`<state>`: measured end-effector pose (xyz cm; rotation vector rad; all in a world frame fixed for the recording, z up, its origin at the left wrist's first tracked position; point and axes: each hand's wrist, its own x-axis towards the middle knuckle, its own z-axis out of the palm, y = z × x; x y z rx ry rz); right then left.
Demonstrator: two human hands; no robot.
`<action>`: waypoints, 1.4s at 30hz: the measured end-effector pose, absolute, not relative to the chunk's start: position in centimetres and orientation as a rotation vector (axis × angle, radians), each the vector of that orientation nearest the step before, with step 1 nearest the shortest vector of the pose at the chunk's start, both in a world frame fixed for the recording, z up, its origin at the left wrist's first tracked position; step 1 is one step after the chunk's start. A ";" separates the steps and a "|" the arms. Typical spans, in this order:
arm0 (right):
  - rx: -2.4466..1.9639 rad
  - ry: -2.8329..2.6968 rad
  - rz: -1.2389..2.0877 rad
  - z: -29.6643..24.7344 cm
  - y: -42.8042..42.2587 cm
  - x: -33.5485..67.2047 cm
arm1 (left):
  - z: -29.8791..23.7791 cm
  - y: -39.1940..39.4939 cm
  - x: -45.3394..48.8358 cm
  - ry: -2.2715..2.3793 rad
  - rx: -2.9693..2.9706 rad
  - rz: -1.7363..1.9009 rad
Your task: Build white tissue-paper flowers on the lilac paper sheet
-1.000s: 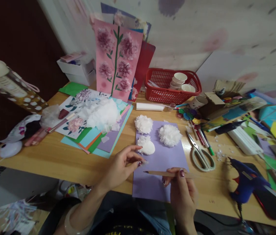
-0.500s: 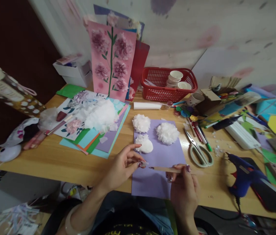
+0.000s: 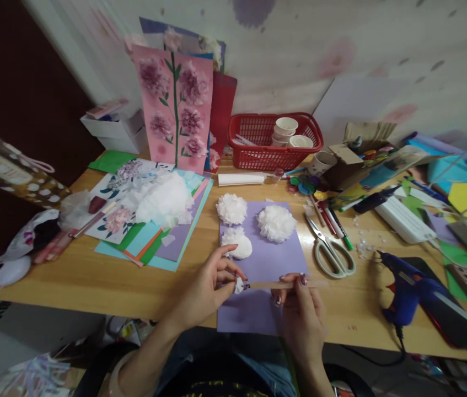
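Between the thumb and fingers of my left hand (image 3: pixel 212 281) is a small piece of white tissue paper (image 3: pixel 239 285). My right hand (image 3: pixel 304 311) grips a thin wooden stick like a pencil or brush (image 3: pixel 264 285), its dark tip pointing left and meeting the tissue. Both hands are over a purple sheet of paper (image 3: pixel 253 317). On the sheet's far part sit ruffled white paper flowers: one at the upper left (image 3: pixel 232 209), one at the right (image 3: pixel 277 223). A white padded disc (image 3: pixel 241 248), partly ruffled, lies just beyond my left fingertips.
Scissors (image 3: pixel 328 248) and markers (image 3: pixel 338 226) lie to the right, near a blue glue gun (image 3: pixel 402 286). White tissue (image 3: pixel 165 198) is heaped on coloured papers at left. Behind stand a red basket (image 3: pixel 274 157) with paper cups and a pink flower picture (image 3: pixel 175 105).
The stick's tip has moved left onto the tissue piece, which now folds up around it at my left fingertips. The whole view has shifted slightly.
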<state>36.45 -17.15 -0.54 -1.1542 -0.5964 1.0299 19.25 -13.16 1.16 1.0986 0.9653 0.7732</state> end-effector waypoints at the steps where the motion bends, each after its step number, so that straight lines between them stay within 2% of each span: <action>1: -1.147 -0.592 1.043 -0.6 -17.1 36.5 | 1.2 -13.1 19.3 0.963 1.089 0.769; 25: -1.104 -0.674 1.032 -1.6 -17.8 37.3 | 2.4 -14.0 19.5 1.107 1.077 0.763; 31: -1.076 -0.533 1.033 -2.4 -17.2 37.9 | 1.4 -14.1 18.5 1.315 1.149 0.872; 38: -1.107 -0.653 1.046 -3.3 -17.3 37.9 | -1.1 -13.4 20.2 1.548 1.314 1.161; 42: -1.094 -0.671 1.062 -3.6 -17.4 38.1 | -2.1 -12.9 20.7 1.633 1.456 1.198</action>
